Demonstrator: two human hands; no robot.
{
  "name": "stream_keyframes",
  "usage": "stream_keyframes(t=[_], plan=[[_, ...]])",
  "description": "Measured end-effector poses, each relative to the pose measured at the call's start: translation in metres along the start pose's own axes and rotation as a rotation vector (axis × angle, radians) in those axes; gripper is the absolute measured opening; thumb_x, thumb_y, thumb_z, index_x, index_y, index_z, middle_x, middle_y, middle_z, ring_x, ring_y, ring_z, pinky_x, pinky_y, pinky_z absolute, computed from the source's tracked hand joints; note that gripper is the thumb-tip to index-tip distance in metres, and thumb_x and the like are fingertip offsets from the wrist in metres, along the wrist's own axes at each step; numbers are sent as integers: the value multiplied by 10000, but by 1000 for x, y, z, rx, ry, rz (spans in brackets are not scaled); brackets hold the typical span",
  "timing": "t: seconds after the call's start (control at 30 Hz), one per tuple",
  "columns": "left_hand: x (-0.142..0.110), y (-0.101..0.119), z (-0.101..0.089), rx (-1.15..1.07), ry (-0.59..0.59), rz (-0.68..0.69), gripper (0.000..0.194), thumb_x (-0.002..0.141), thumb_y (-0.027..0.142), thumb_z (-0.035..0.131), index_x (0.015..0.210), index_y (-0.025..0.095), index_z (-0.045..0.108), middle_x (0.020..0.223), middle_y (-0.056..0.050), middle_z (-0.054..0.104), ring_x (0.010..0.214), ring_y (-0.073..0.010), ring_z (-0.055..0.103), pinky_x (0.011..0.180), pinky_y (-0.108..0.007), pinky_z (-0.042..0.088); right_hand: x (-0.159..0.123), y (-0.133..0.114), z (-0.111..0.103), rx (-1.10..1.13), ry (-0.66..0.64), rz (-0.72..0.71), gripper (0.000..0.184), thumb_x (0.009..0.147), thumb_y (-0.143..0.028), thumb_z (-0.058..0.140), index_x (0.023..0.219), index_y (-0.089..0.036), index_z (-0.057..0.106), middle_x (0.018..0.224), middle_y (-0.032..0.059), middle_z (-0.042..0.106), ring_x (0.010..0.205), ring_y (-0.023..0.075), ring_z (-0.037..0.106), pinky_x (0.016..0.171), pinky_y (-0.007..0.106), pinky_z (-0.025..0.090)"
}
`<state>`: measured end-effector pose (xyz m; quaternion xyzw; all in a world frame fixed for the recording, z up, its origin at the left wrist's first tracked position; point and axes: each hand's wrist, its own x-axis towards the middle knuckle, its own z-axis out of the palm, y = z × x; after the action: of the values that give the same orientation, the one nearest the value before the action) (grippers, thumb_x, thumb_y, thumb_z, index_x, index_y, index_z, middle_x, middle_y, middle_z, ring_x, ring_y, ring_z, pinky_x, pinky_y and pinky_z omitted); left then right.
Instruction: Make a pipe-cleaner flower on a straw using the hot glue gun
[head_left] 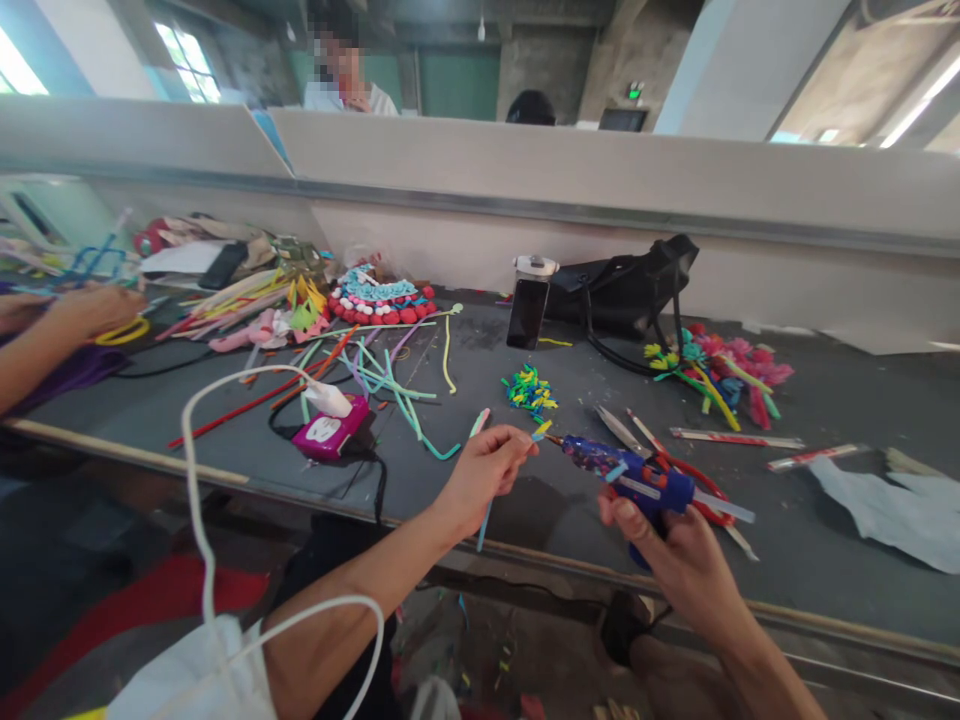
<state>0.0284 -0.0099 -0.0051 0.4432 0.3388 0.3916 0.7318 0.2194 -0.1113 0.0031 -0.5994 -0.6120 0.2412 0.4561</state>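
Note:
My right hand (pixel 679 550) is wrapped round the handle of a blue hot glue gun (pixel 652 487), with a clear glue stick (pixel 724 505) jutting from its back. The gun's nozzle points left and meets, or nearly meets, a small yellow piece (pixel 542 429) at the fingertips of my left hand (pixel 491 470). That hand is closed in a pinch on a thin blue pipe cleaner (pixel 484 527), whose lower end hangs below the palm. Just beyond the fingers lies a heap of short green, blue and yellow pieces (pixel 531 390). Scissors with red handles (pixel 720 508) lie partly hidden behind the gun.
A magenta power socket (pixel 330 430) with a white plug and cable stands left of my arm. Loose pipe cleaners (pixel 397 385), a propped phone (pixel 528 312), a black bag (pixel 630 290) and fuzzy flowers (pixel 739 370) lie further back. A co-worker's hands (pixel 94 308) are at the far left.

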Motion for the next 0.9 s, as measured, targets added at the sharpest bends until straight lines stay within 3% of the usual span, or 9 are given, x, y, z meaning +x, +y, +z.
stream_keyframes(t=[0.33, 0.9], plan=[[-2, 2, 2, 17, 14, -1, 289, 748, 415, 689, 750, 139, 600, 504, 90, 332, 400, -20, 203, 421, -211, 94, -5, 20, 3, -69, 44, 53, 365, 855, -525, 574, 920, -183, 682, 876, 80, 737, 825, 235, 680, 769, 327, 544], [-2, 2, 2, 39, 22, -6, 301, 743, 435, 692, 740, 148, 602, 488, 93, 320, 402, -26, 205, 425, -213, 104, -1, 16, 1, -176, 61, -10, 370, 870, -521, 532, 941, -197, 695, 916, 67, 744, 849, 241, 685, 733, 308, 544]])
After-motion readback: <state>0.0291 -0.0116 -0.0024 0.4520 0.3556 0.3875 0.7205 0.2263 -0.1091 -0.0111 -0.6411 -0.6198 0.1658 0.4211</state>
